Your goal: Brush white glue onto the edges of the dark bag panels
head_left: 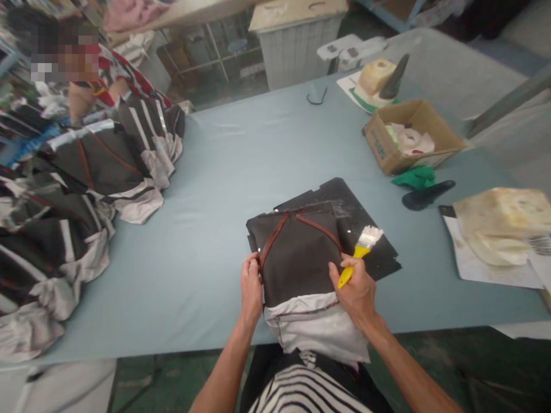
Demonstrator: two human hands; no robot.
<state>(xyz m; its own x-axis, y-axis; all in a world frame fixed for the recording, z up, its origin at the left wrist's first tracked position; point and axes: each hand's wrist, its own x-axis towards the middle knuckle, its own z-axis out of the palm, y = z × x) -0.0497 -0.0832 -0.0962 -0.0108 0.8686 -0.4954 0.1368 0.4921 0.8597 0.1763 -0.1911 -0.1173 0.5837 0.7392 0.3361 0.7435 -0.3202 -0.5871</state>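
A dark brown bag piece (301,258) with reddish-brown strips and a pale lining (318,330) lies in front of me, its lining hanging over the table's near edge. My left hand (252,287) is closed on the piece's left side, fingers partly hidden at the edge. In my right hand (355,289) is a paintbrush (364,244) with a yellow handle, its whitish bristles pointing up and away. The same hand also rests at the piece's right edge. Under the piece, a black board (370,218) with pale smears sticks out at the back and right.
Stacked bag pieces (112,155) line the table's left side, with a person in red (124,74) behind them. On the right are a cardboard box (387,143), a green cloth (415,178), a black tool (428,195) and a stained yellowish block (503,218) on paper.
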